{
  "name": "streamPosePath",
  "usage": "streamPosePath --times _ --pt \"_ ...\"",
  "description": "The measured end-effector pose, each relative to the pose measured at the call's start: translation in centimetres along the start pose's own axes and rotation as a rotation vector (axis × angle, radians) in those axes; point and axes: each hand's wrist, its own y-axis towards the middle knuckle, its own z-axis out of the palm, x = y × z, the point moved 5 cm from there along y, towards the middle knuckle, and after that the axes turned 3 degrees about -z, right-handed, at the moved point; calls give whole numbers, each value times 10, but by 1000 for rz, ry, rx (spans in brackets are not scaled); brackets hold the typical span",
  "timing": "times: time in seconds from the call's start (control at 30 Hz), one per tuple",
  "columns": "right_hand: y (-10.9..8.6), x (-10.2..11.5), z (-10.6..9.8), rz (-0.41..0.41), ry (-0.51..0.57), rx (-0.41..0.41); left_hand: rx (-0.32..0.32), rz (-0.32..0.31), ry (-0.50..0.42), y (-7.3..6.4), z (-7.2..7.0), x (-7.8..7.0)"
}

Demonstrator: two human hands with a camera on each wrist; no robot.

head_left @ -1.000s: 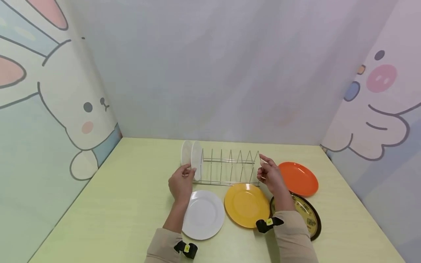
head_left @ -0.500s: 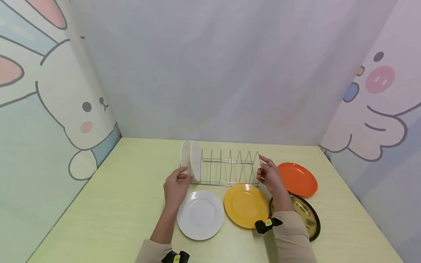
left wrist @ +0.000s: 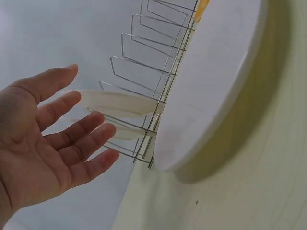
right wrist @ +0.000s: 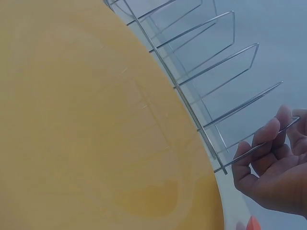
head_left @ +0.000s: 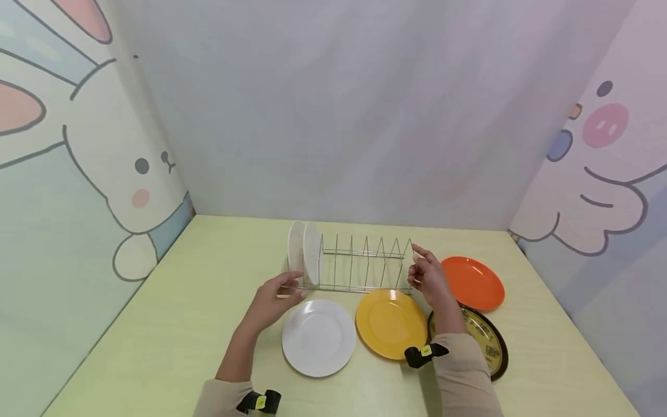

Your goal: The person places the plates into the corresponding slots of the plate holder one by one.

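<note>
A metal wire dish rack (head_left: pixel 354 289) stands on the table. Two white plates, an outer one (head_left: pixel 295 246) and an inner one (head_left: pixel 312 255), are upright in its left-end slots. Just in front of that end is my left hand (head_left: pixel 268 301), fingers spread and loosely bent, holding nothing; the left wrist view shows its bare palm (left wrist: pixel 43 153). My right hand (head_left: pixel 429 281) grips the end wire at the rack's right, fingers curled round it in the right wrist view. A third white plate (head_left: pixel 319 337) lies flat before the rack, beside a yellow plate (head_left: pixel 391 324).
An orange plate (head_left: pixel 472 282) lies right of the rack. Nearer, a dark-rimmed patterned plate (head_left: pixel 492 347) is partly hidden under my right forearm. Behind the table (head_left: pixel 208 278) hangs a pale curtain (head_left: pixel 333 116), with cartoon-printed panels on both sides.
My left hand has let go of the inner white plate and drawn back left and toward me, its fingers spreading. The right hand has stayed on the rack's end.
</note>
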Motion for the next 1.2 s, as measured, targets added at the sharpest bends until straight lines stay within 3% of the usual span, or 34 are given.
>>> streamPosePath --times 0.2,0.43,0.67,0.93,1.2 --pt "-2 1 1 0 13 -3 186 -55 -47 -5 -5 9" --pt "-4 1 2 7 15 17 270 -177 -58 -4 -4 24" --pt "-4 1 3 5 27 5 275 -200 30 6 4 38" --pt "-4 0 4 7 40 8 257 -183 132 9 13 38" --pt "-3 -1 4 -4 32 7 243 -164 157 10 15 39"
